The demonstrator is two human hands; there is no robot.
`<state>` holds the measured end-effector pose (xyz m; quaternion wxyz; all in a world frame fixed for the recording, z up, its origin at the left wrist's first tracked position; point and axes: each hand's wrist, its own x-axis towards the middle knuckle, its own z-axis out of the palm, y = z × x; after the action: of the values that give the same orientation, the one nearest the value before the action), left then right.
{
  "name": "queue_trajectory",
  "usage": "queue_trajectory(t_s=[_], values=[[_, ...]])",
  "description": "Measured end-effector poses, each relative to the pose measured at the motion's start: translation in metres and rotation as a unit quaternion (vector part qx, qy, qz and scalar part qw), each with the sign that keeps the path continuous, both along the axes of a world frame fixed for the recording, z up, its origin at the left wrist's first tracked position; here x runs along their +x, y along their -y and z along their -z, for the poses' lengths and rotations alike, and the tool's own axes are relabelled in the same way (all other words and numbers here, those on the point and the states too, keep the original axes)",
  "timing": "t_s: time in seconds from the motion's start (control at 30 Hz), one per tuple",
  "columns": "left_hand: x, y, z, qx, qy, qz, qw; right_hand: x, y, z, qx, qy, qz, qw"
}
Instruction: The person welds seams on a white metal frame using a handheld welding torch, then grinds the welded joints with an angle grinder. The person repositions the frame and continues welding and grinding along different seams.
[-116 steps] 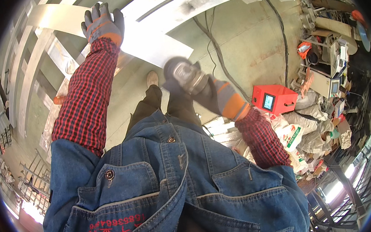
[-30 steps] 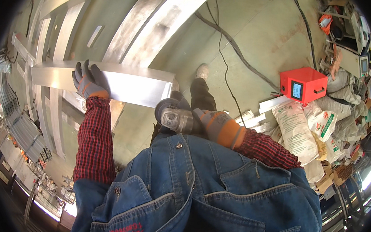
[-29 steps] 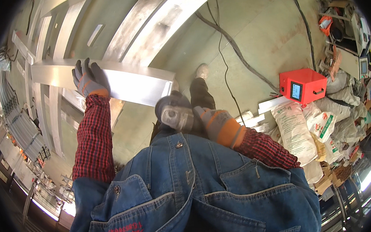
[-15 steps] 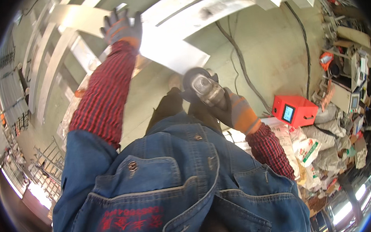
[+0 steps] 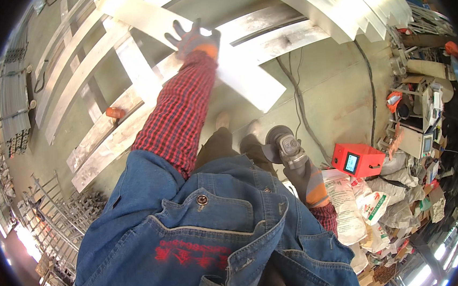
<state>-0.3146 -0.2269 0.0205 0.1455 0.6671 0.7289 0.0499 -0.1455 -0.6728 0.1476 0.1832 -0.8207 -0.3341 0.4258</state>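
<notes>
My left hand point(image 5: 194, 42), in a grey and orange work glove, rests with spread fingers on a flat, shiny metal bar point(image 5: 251, 79) that slants across the view. The bar's near end juts out over the floor. Held low at my right side is an angle grinder point(image 5: 288, 148), its round disc guard facing forward. My right hand point(image 5: 308, 182), gloved the same way, is wrapped round the grinder's body. The grinder is apart from the bar. Whether its disc spins I cannot tell.
Long metal bars point(image 5: 86, 68) form a frame at the left and far side. Wide bright metal profiles point(image 5: 336, 0) lie at the far right. Dark cables point(image 5: 298, 97) cross the floor. A red box with a screen point(image 5: 358, 159) stands by white sacks point(image 5: 344, 209). Metal racks point(image 5: 51, 210) stand left.
The view has shifted, so the bar and frame sit further right. My right hand has drawn the grinder lower and further from the bar's end. My left hand stays on the bar.
</notes>
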Motion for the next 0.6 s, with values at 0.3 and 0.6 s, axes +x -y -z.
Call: queue_trajectory(t_s=[0.3,0.6], values=[[-0.094,-0.041,0.058,0.181,0.175,-0.033,0.967,0.018,0.006,-0.003,-0.033,-0.071,0.106,0.991],[-0.196,-0.008,0.088,0.196,0.247,-0.046,0.948,0.006,-0.050,0.000,0.075,-0.083,-0.018,0.994]])
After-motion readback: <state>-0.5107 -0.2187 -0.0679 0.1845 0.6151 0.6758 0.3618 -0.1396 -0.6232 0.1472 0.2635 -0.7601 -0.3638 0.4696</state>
